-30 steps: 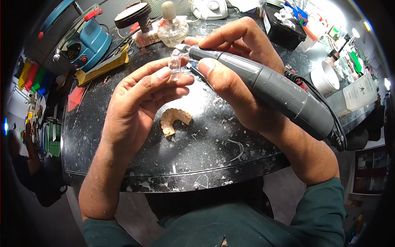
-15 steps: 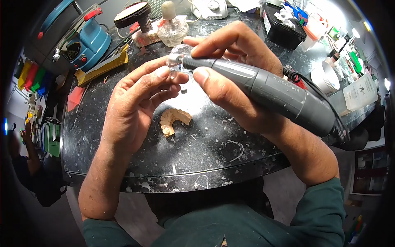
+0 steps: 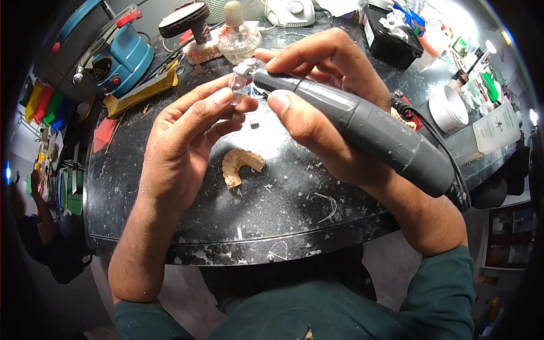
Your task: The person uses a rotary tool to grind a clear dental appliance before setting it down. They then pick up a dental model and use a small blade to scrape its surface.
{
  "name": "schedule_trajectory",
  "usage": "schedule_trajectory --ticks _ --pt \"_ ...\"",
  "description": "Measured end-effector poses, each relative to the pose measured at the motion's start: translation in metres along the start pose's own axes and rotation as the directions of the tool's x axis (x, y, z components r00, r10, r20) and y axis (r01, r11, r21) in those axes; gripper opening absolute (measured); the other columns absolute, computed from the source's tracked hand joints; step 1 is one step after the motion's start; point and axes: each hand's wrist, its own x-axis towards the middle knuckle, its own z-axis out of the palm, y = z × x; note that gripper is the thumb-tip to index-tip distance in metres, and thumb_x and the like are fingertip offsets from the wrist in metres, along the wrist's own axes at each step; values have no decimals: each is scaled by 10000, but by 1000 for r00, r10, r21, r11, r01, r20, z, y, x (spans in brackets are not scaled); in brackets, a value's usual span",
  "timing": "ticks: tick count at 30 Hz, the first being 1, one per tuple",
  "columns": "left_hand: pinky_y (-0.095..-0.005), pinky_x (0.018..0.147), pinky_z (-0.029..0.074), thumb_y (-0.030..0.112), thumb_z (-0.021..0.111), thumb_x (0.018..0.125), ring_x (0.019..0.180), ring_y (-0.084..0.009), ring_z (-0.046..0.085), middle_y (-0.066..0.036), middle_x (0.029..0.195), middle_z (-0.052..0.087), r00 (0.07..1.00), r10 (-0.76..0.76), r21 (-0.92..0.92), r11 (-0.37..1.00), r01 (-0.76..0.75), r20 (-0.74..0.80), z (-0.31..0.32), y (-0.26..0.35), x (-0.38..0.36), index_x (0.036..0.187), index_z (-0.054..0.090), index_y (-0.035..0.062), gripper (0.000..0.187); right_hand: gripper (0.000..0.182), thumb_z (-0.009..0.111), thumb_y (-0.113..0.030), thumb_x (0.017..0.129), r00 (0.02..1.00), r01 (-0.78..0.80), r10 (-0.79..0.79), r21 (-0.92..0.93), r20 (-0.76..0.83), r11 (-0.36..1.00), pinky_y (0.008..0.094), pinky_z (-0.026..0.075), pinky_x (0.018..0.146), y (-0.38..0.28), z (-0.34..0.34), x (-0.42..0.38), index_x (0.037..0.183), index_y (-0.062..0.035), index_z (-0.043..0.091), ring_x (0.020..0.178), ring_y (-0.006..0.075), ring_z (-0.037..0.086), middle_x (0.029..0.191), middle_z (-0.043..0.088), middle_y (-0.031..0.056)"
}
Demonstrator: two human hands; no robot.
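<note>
My left hand (image 3: pixel 184 133) pinches a clear plastic dental shell (image 3: pixel 237 90) between thumb and fingers. Wrapped around a dark grey rotary handpiece (image 3: pixel 368 122), my right hand (image 3: pixel 314 130) has its thumb and index finger near the front end. The handpiece's tip lies right at the shell, overlapping it in this view; some of the shell is hidden behind the fingers. Below the hands, a tan plaster dental arch model (image 3: pixel 238 164) rests on the black, speckled bench (image 3: pixel 272 209). A small dark piece (image 3: pixel 254 126) lies near my left fingertips.
A glass spirit burner (image 3: pixel 238 42) and a blue machine (image 3: pixel 124 65) stand toward the back and left. At the right are a black box (image 3: pixel 391 42), a white tub (image 3: pixel 449 107) and a clear bottle (image 3: pixel 497 127). Another person's arm (image 3: pixel 42 209) shows at far left.
The handpiece has tilted, its rear end dropping lower and to the left. Its tip and the clear shell have shifted slightly. Both hands keep their grips.
</note>
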Motion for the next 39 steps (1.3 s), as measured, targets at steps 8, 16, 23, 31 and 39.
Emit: schedule_trajectory --ticks 8,16,23,31,39 --pt "-319 907 494 183 579 955 978 -193 657 -164 1050 686 1000 -8 -95 995 9 17 3 1 -1 1198 590 -57 343 285 676 -47 802 997 74 -72 -90 24 993 365 446 988 2 1 0 1060 8 570 1142 256 593 1022 605 118" --pt "-322 904 493 194 571 966 976 -200 653 -174 1047 682 1000 -19 -120 993 21 20 3 1 -1 1203 582 -63 350 297 677 -6 769 991 130 -129 -104 23 986 397 422 1007 3 0 0 1051 -2 583 1140 278 604 1017 613 105" --pt "-320 900 491 194 562 973 974 -197 650 -174 1043 683 1000 -14 -119 993 17 24 2 0 -1 1214 582 -52 345 305 668 6 759 992 109 -98 -163 73 981 427 364 1057 -2 -2 0 1053 -7 587 1153 295 603 1018 611 96" --pt "-314 897 493 202 563 973 968 -194 651 -172 1042 683 999 -22 -128 991 27 35 0 0 -1 1210 588 -48 345 306 669 -4 761 990 121 -99 -228 104 966 445 341 1076 -4 -3 0 1056 -13 587 1153 294 605 1015 611 89" --pt "-316 898 493 218 543 984 967 -197 653 -175 1035 689 999 -12 -161 987 20 52 -4 0 -1 1208 587 -50 352 286 652 -13 788 995 91 -79 -193 67 977 440 378 1058 -5 -3 0 1062 -7 572 1158 290 599 1014 603 89"
